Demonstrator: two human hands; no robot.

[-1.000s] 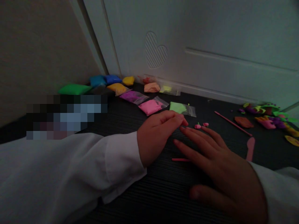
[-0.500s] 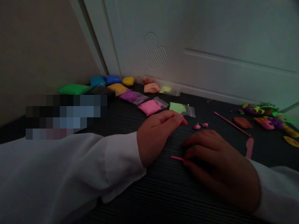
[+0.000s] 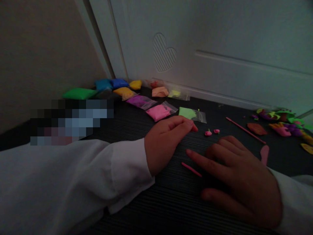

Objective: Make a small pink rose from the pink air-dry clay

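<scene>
Pink rod point(image 3: 191, 169) beside wide-spread, empty right grip point(image 3: 241, 182); left grip point(image 3: 166, 143) half-curled, contents unclear; buds point(image 3: 208, 133), green bag point(image 3: 187, 113) beyond

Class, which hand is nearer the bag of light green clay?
Left. The left hand is just in front of the bag of light green clay; the right hand is farther off, lower in the picture and to the right.

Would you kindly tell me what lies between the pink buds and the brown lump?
In the head view, a long pink stick lies slantwise between the pink buds and the brown lump.
</scene>
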